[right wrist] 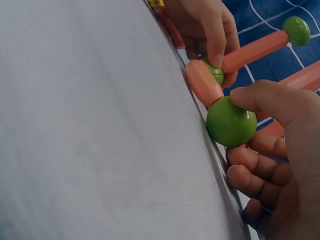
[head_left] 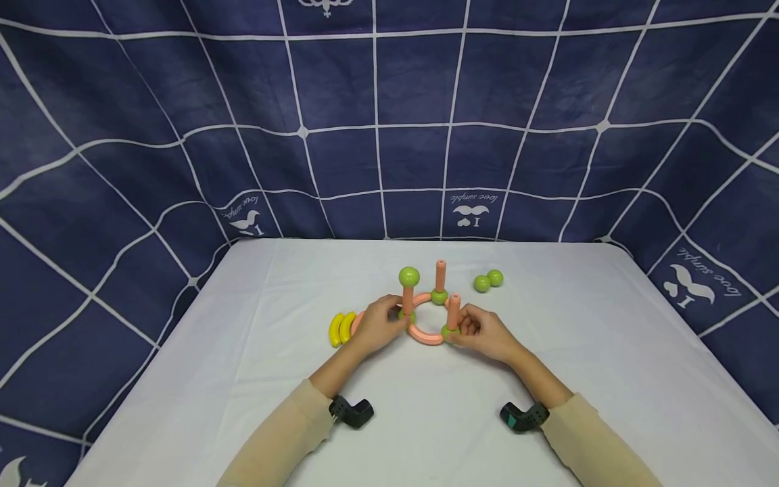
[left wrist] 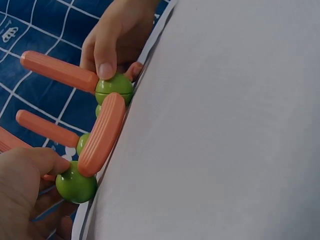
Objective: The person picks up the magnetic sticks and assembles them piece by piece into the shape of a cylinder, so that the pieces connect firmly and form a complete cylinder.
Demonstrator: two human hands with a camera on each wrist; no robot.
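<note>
A ring of curved salmon-pink rods (head_left: 426, 336) joined by green balls lies on the table, with pink posts standing up from the balls. My left hand (head_left: 379, 327) pinches the green ball (left wrist: 76, 183) at the ring's left, under a post (head_left: 408, 301) topped by another green ball (head_left: 410, 276). At the front right, my right hand (head_left: 487, 333) holds a green joint ball (right wrist: 231, 121) between thumb and fingers. Its post (head_left: 454, 311) has a bare top. The far post (head_left: 441, 276) also has no ball on top.
Two loose green balls (head_left: 489, 281) lie behind the ring to the right. Yellow curved pieces (head_left: 342, 329) and a pink curved piece (head_left: 357, 322) lie beside my left hand. A white cloth (head_left: 426, 419) covers the table; a blue checked curtain (head_left: 341, 162) hangs behind.
</note>
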